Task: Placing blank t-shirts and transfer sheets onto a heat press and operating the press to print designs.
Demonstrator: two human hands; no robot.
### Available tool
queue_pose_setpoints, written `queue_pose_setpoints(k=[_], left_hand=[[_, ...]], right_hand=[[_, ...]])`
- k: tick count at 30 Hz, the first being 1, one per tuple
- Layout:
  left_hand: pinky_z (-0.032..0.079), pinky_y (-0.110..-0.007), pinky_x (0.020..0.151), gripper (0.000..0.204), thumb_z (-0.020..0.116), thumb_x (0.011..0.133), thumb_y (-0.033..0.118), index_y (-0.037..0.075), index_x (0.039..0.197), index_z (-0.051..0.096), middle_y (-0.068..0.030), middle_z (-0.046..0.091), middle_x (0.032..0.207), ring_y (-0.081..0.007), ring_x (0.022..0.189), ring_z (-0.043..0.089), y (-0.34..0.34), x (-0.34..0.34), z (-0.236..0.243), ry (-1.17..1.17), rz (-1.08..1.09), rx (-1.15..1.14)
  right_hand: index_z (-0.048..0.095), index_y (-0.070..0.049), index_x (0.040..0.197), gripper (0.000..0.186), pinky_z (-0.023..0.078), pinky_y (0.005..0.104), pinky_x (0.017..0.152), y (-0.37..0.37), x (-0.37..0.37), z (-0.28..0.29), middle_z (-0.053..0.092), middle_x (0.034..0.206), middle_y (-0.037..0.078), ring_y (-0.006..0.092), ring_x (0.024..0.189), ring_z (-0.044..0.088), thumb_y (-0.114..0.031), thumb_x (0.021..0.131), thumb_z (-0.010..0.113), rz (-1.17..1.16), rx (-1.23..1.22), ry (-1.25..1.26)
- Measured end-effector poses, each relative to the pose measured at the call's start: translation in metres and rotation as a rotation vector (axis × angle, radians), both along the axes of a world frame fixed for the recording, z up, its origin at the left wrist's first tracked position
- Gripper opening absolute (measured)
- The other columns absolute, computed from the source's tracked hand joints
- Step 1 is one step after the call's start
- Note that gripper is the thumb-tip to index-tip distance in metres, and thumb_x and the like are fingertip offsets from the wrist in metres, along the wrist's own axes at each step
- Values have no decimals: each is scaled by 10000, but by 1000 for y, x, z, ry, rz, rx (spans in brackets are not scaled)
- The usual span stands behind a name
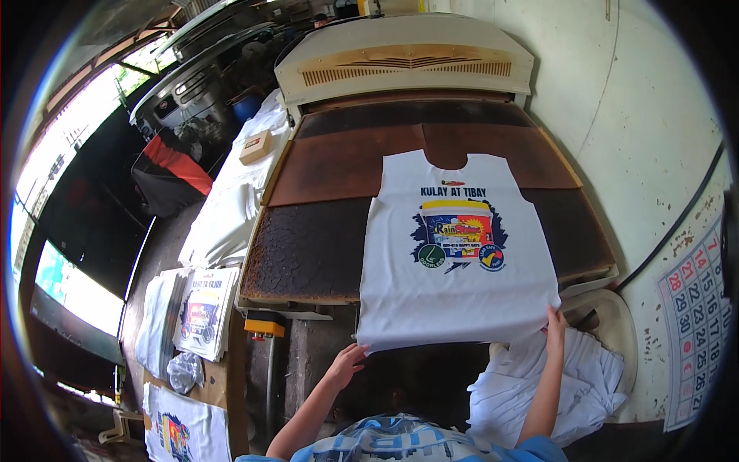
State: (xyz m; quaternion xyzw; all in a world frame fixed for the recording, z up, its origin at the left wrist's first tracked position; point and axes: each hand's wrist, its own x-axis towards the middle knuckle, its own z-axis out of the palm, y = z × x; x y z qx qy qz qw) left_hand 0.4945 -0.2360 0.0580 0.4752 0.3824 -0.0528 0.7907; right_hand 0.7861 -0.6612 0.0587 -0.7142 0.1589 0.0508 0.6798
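A white shirt panel (454, 296) with a colourful printed bucket design lies on the dark, scorched bed (300, 250) of a large flat press, its lower part hanging out over the near edge. My left hand (346, 363) has its fingers closed on the panel's lower left corner, and my right hand (554, 327) holds the lower right corner. Behind the bed stands the machine's cream vented housing (404, 42). A reddish-brown sheet (323, 162) covers the bed's middle band, partly under the panel.
At left are white fabric piles (219, 219) with a small box (255, 146), printed panels (204, 312), a plastic bundle (185, 371) and a yellow control box (265, 327). At right, white cloth (543, 385) fills a chair (620, 323) beside the wall and a hanging calendar (685, 346).
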Motion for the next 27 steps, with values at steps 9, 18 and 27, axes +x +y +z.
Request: queue_pose_setpoints(k=[9, 18, 27], left_hand=[[365, -187, 630, 212, 569, 859, 252, 68, 946, 630, 56, 582, 790, -27, 700, 489, -11, 1, 36, -195, 29, 258], [385, -189, 681, 219, 569, 860, 219, 26, 946, 623, 33, 597, 809, -31, 740, 514, -10, -58, 97, -332, 230, 217], [420, -236, 726, 163, 588, 833, 206, 54, 890, 597, -3, 590, 831, -88, 782, 551, -12, -272, 162, -684, 773, 189]], right_hand=[[443, -128, 666, 232, 315, 221, 523, -26, 14, -3, 437, 675, -66, 43, 617, 399, -242, 790, 602, -27, -116, -160], [469, -19, 705, 224, 289, 238, 529, 2, -26, 54, 391, 642, -45, 67, 610, 338, -166, 823, 590, 61, -285, -555], [553, -86, 876, 162, 400, 270, 694, 130, -110, 191, 530, 828, 13, 119, 800, 486, -247, 859, 558, 406, 166, -441]])
